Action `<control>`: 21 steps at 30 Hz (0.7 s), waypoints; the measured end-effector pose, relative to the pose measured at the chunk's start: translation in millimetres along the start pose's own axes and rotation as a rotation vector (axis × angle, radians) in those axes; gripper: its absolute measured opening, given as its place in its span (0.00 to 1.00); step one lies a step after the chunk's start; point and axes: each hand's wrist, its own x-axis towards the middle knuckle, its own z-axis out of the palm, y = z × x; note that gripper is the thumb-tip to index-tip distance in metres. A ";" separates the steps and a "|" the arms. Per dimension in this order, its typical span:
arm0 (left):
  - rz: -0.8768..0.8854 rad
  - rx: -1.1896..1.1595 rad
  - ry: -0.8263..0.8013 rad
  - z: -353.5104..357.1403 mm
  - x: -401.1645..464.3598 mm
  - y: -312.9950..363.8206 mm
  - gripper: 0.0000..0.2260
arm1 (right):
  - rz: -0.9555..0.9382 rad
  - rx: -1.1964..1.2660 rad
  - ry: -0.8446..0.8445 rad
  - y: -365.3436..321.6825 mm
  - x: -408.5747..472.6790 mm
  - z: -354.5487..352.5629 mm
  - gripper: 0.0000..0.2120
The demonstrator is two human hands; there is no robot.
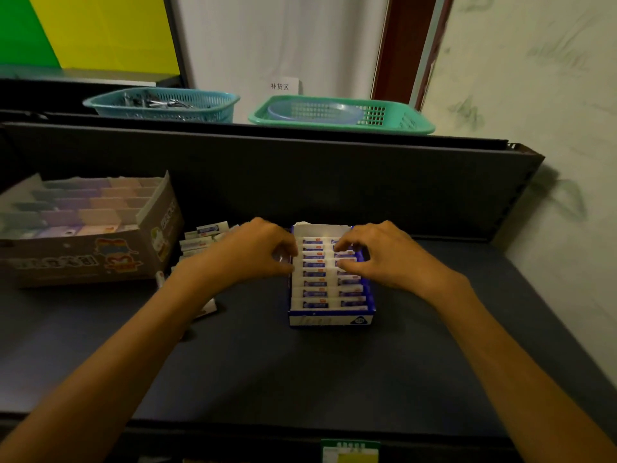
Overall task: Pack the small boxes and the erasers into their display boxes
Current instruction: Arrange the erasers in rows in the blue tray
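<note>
A blue and white display box (329, 319) stands in the middle of the dark shelf, filled with two columns of white erasers (315, 292) in blue sleeves. My left hand (253, 250) rests at the box's left wall, fingers curled against the erasers. My right hand (377, 250) lies over the right column, fingertips pressing on the upper erasers. Loose erasers (203, 233) lie in a pile left of the box, partly hidden by my left arm. A larger cardboard display box (100, 259) with rows of small pastel boxes (83, 213) sits at the far left.
Two green plastic baskets, one (160, 103) on the left and one (394, 120) on the right, stand on the upper ledge behind a dark back panel (300, 182). A wall (551, 162) closes the right side. A price label (350, 451) hangs on the shelf's front edge.
</note>
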 end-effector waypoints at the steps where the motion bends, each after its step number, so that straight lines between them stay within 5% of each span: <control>1: -0.037 0.032 0.034 -0.2 -1.7 -2.9 0.15 | 0.011 -0.040 0.027 -2.6 1.8 2.3 0.18; 9: -0.247 0.216 0.068 -2.0 -20.1 -25.9 0.22 | -0.051 -0.088 0.085 -28.5 22.5 9.5 0.20; 21: -0.249 0.156 0.073 2.6 -29.4 -77.3 0.21 | -0.094 -0.144 0.016 -61.2 72.9 27.5 0.21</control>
